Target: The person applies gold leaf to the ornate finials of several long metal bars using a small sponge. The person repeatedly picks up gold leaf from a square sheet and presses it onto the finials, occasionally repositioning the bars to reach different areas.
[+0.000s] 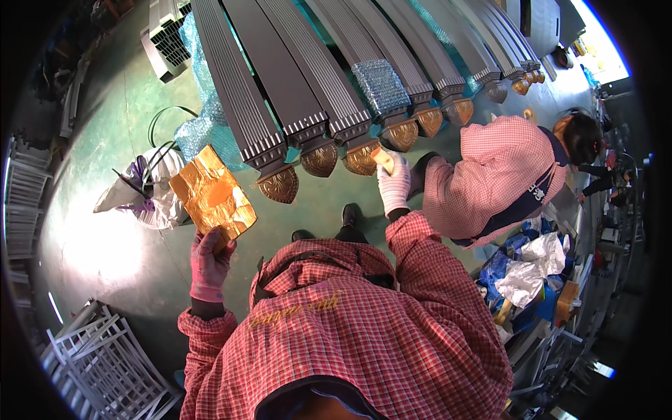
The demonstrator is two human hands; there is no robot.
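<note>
My left hand (pixel 209 264), in a pinkish glove, is closed on the lower edge of a crinkled gold-foil-covered square board (pixel 212 192). My right hand (pixel 395 183), in a whitish knitted glove, grips a small tan sponge-like block (pixel 383 159). That block is beside a gold-brown ornamental pointed finial (pixel 360 160) on the end of a dark grey ribbed post (pixel 308 64); whether they touch I cannot tell. Similar posts lie in a row with finials toward me, and one finial (pixel 495 92) looks grey. Bubble wrap (pixel 381 85) covers part of one post.
A co-worker (pixel 500 175) in a checked smock bends close by on my right. White sacks (pixel 150 185) lie on the green floor at left. White metal frames (pixel 112 360) stand at lower left. Blue and white plastic sheeting (pixel 525 269) is heaped at right.
</note>
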